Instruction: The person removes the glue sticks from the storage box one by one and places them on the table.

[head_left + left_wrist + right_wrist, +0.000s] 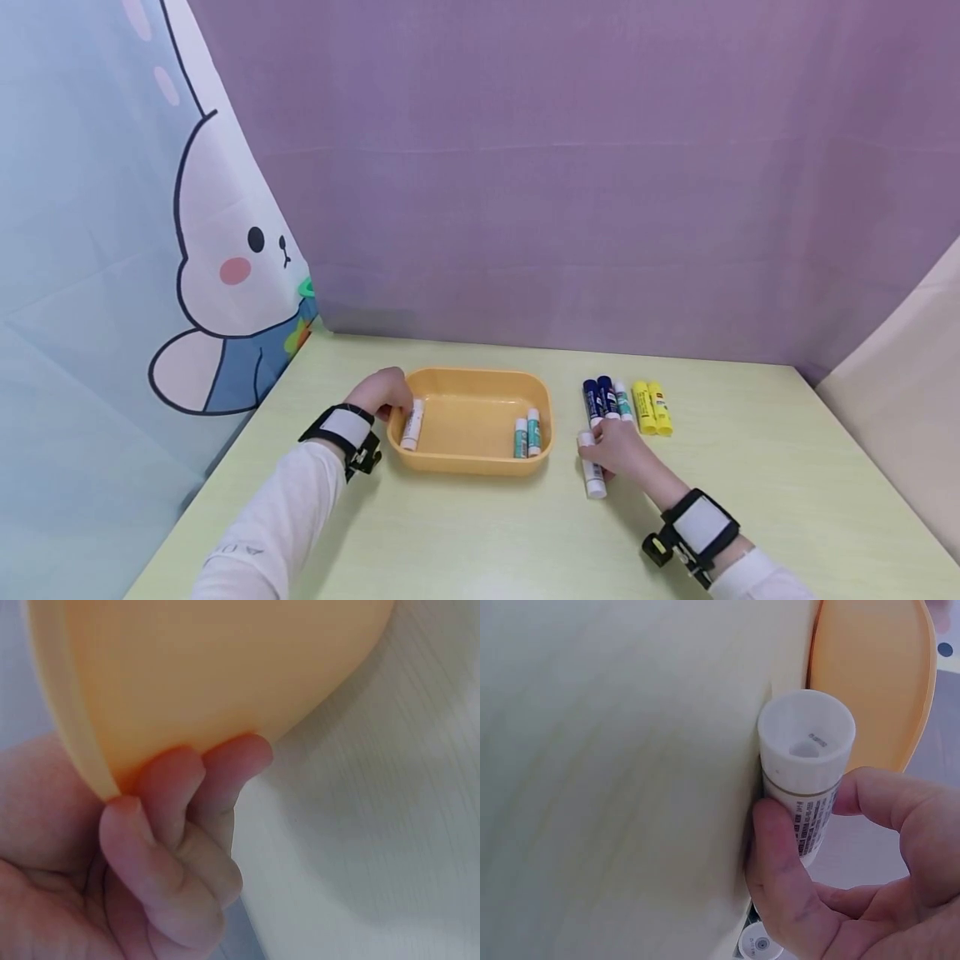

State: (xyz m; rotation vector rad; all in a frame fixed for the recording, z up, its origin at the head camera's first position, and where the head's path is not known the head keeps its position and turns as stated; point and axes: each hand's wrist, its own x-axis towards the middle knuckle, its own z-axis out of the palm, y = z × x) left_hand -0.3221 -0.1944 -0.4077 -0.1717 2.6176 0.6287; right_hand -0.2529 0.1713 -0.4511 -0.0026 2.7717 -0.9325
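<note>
My left hand (386, 390) grips the left end of a shallow orange tray (465, 465); in the left wrist view its fingertips (171, 774) press against the outer wall below the rim. Inside the tray lie a white glue stick (412, 427) at the left and two white-and-teal glue sticks (533, 433) at the right. To the right of the tray, my right hand (622, 450) pinches another white glue stick (594, 482) between thumb and fingers, close over the table. The right wrist view shows this glue stick's hollow white end (807, 727) and printed label.
Beyond my right hand lie two dark-blue-capped glue sticks (606, 395), a white-and-teal one (623, 402) and two yellow ones (652, 408), side by side on the pale table (480, 542). A purple cloth (570, 183) hangs behind the table, with a cartoon-printed curtain (75, 333) at the left.
</note>
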